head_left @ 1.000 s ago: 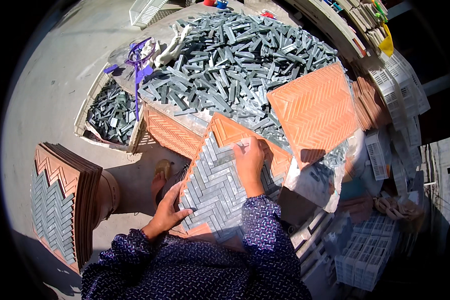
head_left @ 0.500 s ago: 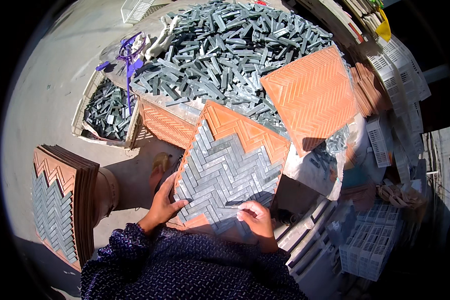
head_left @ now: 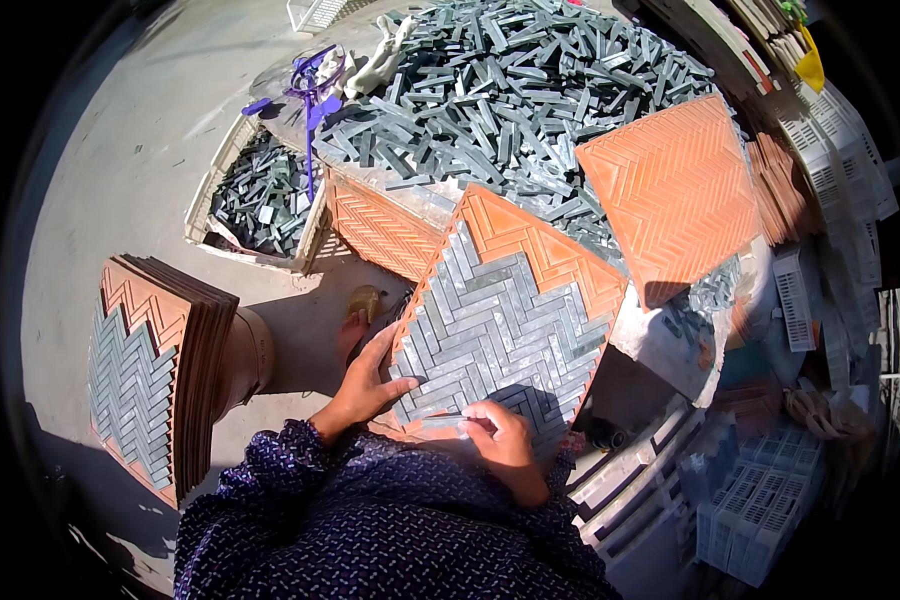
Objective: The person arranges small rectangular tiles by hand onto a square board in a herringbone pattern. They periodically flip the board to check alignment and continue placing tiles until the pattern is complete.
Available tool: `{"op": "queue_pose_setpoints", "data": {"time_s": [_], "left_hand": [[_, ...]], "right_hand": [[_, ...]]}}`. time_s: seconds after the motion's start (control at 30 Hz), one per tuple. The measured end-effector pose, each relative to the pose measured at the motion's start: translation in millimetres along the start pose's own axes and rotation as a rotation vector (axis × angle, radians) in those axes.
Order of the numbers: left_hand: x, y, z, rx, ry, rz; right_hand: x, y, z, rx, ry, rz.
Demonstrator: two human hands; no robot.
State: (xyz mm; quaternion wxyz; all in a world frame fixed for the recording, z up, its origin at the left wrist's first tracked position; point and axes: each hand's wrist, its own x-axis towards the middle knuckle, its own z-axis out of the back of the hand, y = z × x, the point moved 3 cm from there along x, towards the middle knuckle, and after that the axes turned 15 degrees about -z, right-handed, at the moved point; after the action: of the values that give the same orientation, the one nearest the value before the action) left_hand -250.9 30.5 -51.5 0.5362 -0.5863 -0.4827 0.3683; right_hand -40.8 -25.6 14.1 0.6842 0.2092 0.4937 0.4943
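An orange moulded tray with herringbone grooves is tilted in front of me, most of it filled with grey stone strips. My left hand grips its left edge, thumb on top and fingers along the side. Over the tray's lower left part, my right hand pinches a thin grey stone strip between thumb and fingers. Bare orange shows at the tray's far end and near its bottom corner.
Loose grey strips lie heaped on the table ahead, with an unfilled orange tray at their right. A crate of strips stands left, near a stack of trays. White crates sit at the lower right.
My right hand has moved left across the tray with the strip, toward its lower left part. My left hand keeps its hold on the edge. The whole view has shifted.
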Motion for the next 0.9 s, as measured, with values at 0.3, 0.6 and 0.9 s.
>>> {"op": "queue_pose_setpoints", "data": {"time_s": [0.3,0.6,0.9], "left_hand": [[-0.6,-3.6,11.0,0.05,-0.01,-0.02],[-0.8,0.8,9.1,0.159,0.052,-0.026],[5.8,-9.3,-1.4,0.013,0.039,-0.041]], "right_hand": [[3.9,16.6,-28.4,-0.269,-0.147,0.375],[0.4,24.3,-35.4,-0.389,-0.19,0.382],[10.4,22.9,-27.8,-0.317,-0.131,0.44]]}}
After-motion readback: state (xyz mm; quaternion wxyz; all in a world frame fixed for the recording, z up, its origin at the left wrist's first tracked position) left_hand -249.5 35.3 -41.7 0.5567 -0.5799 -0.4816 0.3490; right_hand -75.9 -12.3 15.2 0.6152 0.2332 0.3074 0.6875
